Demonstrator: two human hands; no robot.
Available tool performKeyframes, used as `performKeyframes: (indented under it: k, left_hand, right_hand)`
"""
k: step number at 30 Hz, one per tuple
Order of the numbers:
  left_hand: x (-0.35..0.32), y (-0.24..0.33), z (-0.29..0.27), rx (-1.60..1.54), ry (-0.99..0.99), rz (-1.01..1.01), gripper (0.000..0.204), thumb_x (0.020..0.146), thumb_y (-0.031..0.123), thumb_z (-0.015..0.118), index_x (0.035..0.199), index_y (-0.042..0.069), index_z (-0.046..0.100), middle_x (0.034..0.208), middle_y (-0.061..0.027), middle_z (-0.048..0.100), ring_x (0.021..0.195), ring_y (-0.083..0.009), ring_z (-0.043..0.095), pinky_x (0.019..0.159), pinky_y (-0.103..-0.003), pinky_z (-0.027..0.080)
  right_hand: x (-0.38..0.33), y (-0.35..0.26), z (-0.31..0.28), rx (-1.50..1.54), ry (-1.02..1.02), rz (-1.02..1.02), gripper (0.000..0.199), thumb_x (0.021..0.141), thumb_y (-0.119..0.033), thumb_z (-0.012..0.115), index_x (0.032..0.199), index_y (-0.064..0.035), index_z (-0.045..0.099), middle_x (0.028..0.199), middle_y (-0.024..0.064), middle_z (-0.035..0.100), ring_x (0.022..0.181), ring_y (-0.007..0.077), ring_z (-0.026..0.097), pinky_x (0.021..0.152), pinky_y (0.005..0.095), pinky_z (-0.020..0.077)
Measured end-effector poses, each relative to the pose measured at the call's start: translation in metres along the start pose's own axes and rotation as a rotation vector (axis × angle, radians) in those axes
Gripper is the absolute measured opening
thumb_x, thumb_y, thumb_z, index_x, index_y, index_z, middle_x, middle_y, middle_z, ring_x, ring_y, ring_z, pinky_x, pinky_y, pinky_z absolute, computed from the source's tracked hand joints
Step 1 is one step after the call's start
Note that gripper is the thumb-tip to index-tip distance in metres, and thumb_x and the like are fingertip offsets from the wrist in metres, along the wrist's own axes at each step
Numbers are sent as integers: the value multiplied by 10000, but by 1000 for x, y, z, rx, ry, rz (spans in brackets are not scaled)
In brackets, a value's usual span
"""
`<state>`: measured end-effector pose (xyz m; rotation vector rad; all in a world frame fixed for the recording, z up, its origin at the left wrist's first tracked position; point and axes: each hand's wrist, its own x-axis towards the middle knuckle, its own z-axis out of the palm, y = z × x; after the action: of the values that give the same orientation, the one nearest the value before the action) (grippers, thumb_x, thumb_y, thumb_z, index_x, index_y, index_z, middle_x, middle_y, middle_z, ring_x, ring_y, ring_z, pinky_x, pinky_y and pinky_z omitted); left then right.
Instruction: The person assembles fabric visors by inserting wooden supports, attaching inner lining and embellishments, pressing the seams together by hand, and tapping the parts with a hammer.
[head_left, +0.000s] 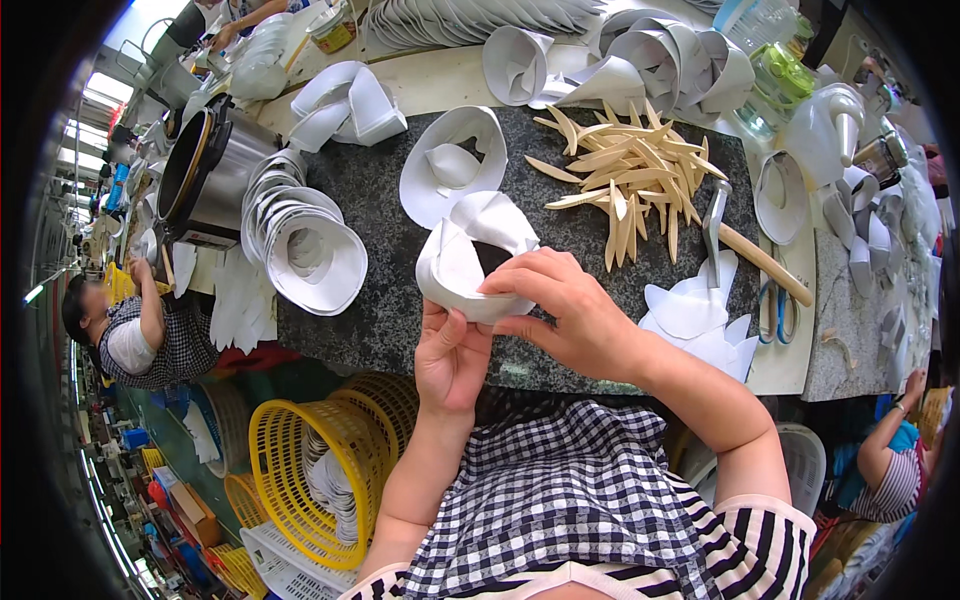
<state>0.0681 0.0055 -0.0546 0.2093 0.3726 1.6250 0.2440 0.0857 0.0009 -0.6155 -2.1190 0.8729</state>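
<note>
A white, ring-shaped shoe upper [452, 262] is held above the near edge of the dark stone slab [380, 270]. My left hand [452, 355] holds it from below, thumb up against its near side. The fingers of my right hand [560, 305] curl over its right rim, thumb at the lower outside; the tips inside are partly hidden. Just beyond lies another white upper [420, 170] with its opening up. To the right is a pile of cream, curved, pointed strips [630, 175]. Nested white uppers [335, 265] lie at the left.
A hammer [765, 262] with a wooden handle and blue-handled scissors [780, 315] lie right, beside flat white pieces [695, 320]. A steel pot [235, 165] stands left. More uppers [660, 60] line the back. Yellow baskets [265, 450] stand below. Another person [150, 335] works at the left.
</note>
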Motion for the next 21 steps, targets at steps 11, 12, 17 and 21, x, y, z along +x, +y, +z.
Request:
performKeyframes:
  k: [11,12,17,21]
  left_hand:
    - [3,2,3,27,-41,-49,597,936,18,648,1485,84,425,1496,-99,495,1387,-265,471,1162,-457,404]
    - [3,3,2,28,-40,-51,597,936,18,648,1485,84,425,1496,-99,495,1387,-265,471,1162,-457,404]
    - [3,2,3,159,-70,-117,689,909,32,696,1514,77,368,1526,-108,456,1411,-264,446,1202,-451,355]
    - [3,5,20,227,-8,-73,689,916,22,685,1514,63,345,1512,-118,464,1409,-262,448,1198,-446,360]
  right_hand:
    - [9,14,-7,143,90,154,316,949,-175,673,1238,-48,661,1186,121,648,1129,314,608,971,394,480]
    - [14,20,-9,143,31,205,324,1018,-256,586,1238,-25,649,1139,138,662,1074,313,607,940,395,480]
    - [30,31,-15,294,-354,303,289,1039,-272,566,1102,-7,662,970,140,669,889,284,575,834,388,472]
    - [33,30,-18,453,-214,390,284,1023,-287,589,957,-12,609,861,118,639,802,287,584,782,374,461]
